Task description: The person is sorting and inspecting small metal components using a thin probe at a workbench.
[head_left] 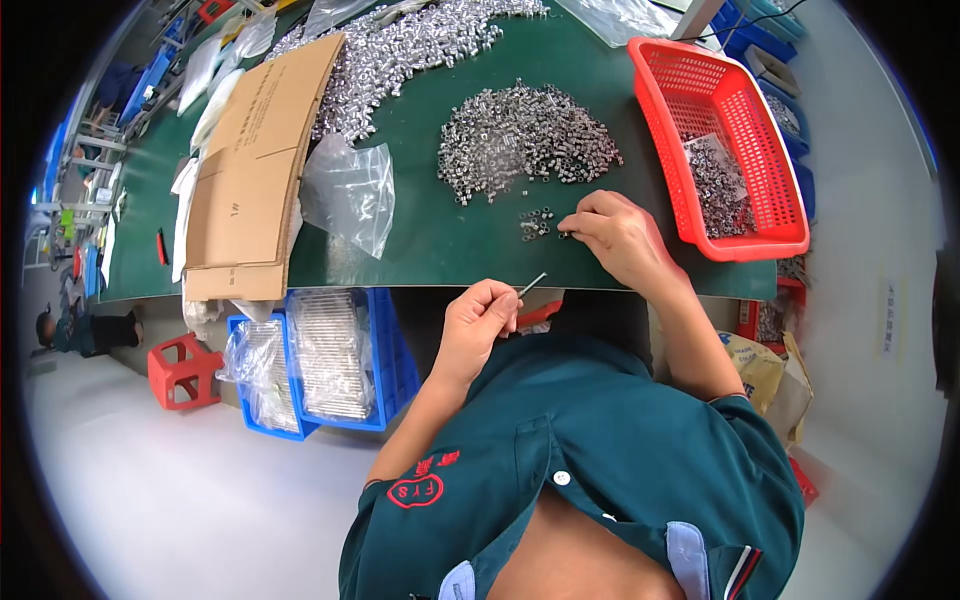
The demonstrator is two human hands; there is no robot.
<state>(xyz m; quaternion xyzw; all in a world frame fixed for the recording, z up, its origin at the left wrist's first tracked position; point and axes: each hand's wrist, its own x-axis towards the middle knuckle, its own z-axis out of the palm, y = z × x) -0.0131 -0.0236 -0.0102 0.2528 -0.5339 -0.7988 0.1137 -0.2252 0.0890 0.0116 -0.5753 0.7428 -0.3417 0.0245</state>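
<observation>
Nearest of all, the person's dark green shirt fills the bottom of the view, both forearms reaching up from it toward the bench. Left hand hovers at the near bench edge, its grip pinched tight on a thin metal pin that pokes up and to the right. Just beyond, the right hand rests on the green surface, fingertips closed down on one of the small metal pieces; whether it has fully lifted it I can't tell. That little cluster of metal pieces lies touching the right fingertips, just left of them, and a short way beyond the pin's tip.

Under the bench on the left, blue bins hold bagged metal parts, with a red stool on the floor beside them.

Further out, a clear plastic bag lies crumpled left of the hands, next to flattened cardboard. On the right, a red basket carries more parts in a bag. Beyond the cluster sits the big heap of metal pieces, nothing between it and the right hand. Farthest away, a longer silvery pile runs along the far side.
</observation>
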